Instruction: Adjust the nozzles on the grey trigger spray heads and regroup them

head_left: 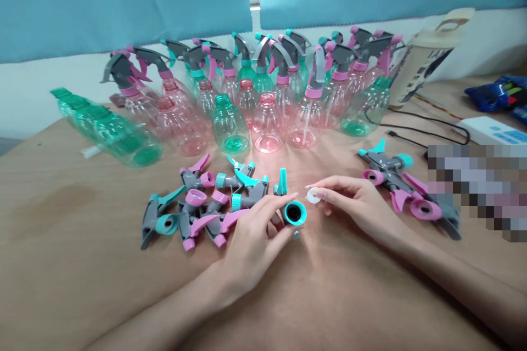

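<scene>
My left hand (257, 233) grips a trigger spray head (295, 213) by its teal collar, whose round opening faces me. Part of its grey body is hidden behind my fingers. Just to the right, my right hand (356, 203) pinches a small white disc (313, 195) between thumb and fingertips, a little apart from the collar. Left of my left hand lies a cluster of loose spray heads with pink collars (196, 197) and teal collars (167, 224). More spray heads (426, 209) lie beyond my right wrist.
Across the back stand several pink bottles (268, 126) and green bottles (231, 129), many with spray heads fitted. Green bottles (119, 134) overlap at the left. A beige tumbler (426, 57), a black cable (448, 123), a white box (494, 130) and a blue packet (498, 96) are at the right.
</scene>
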A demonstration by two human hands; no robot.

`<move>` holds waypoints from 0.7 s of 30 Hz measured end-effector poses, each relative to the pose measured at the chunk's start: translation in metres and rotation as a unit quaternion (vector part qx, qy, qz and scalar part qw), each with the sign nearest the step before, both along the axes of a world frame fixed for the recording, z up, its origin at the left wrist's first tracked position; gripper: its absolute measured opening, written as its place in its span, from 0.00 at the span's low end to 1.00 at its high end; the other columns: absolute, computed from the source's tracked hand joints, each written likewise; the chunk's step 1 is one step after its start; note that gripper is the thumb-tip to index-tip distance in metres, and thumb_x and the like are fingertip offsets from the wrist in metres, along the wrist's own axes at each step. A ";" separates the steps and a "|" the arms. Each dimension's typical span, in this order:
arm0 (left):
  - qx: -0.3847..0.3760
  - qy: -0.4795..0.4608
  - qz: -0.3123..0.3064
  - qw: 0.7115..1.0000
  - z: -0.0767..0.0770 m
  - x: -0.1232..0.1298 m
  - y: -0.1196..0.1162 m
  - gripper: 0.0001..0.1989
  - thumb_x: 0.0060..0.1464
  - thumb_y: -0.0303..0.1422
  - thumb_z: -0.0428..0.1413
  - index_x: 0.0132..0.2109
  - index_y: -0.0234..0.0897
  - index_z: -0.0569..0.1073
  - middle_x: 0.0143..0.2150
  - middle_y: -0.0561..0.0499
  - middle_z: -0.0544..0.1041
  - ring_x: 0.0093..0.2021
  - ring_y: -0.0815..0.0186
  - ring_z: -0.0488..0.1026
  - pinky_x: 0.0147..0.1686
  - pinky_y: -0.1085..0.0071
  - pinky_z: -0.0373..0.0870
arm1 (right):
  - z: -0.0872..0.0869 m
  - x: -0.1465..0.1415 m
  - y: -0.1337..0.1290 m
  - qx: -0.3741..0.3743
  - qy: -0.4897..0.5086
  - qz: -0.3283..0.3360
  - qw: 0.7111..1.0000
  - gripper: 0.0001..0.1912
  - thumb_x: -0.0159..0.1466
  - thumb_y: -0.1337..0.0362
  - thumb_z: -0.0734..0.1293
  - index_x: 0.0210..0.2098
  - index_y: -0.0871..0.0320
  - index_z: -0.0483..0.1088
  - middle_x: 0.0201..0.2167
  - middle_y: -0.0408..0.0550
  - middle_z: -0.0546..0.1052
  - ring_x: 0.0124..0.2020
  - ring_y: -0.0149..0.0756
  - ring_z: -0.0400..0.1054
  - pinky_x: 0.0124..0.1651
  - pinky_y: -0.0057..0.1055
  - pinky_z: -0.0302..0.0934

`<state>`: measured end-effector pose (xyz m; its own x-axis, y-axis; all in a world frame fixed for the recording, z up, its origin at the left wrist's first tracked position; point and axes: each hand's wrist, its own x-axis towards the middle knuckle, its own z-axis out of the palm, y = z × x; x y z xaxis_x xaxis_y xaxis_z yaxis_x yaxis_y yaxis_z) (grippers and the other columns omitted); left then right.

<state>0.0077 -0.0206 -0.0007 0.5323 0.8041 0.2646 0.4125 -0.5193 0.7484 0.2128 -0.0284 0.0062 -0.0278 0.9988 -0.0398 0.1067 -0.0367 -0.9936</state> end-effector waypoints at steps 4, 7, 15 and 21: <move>0.004 0.002 0.001 1.000 -0.001 0.001 0.001 0.21 0.54 0.22 0.57 0.53 0.44 0.68 0.43 0.54 0.73 0.28 0.75 0.68 0.28 0.79 0.68 | 0.003 0.000 -0.002 0.005 0.002 -0.001 1.000 0.10 0.55 0.56 0.71 0.30 0.57 0.76 0.24 0.43 0.75 0.24 0.27 0.65 0.28 0.25 0.61; 0.008 0.006 -0.001 1.000 0.000 0.001 0.002 0.21 0.54 0.23 0.57 0.53 0.43 0.68 0.43 0.54 0.73 0.29 0.74 0.68 0.29 0.78 0.68 | 0.005 -0.001 -0.003 0.012 -0.006 -0.001 1.000 0.10 0.55 0.56 0.71 0.28 0.57 0.76 0.26 0.43 0.76 0.24 0.27 0.65 0.28 0.25 0.61; 0.008 0.022 -0.006 1.000 0.001 0.001 0.002 0.20 0.56 0.26 0.56 0.55 0.42 0.67 0.42 0.51 0.73 0.30 0.72 0.70 0.29 0.75 0.70 | 0.006 -0.005 -0.007 0.013 0.016 0.020 1.000 0.11 0.54 0.55 0.71 0.27 0.57 0.75 0.27 0.45 0.77 0.24 0.29 0.65 0.26 0.26 0.61; 0.012 0.005 -0.013 1.000 0.001 0.004 0.001 0.19 0.55 0.23 0.56 0.53 0.40 0.69 0.42 0.51 0.73 0.27 0.73 0.68 0.28 0.76 0.70 | 0.002 -0.012 -0.010 0.022 0.015 0.047 0.999 0.09 0.55 0.57 0.71 0.27 0.57 0.75 0.26 0.44 0.75 0.25 0.29 0.65 0.27 0.26 0.59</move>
<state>0.0117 -0.0195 -0.0001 0.5556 0.7836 0.2780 0.4068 -0.5478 0.7310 0.2008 -0.0382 0.0084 -0.1212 0.9926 0.0060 0.0785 0.0156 -0.9968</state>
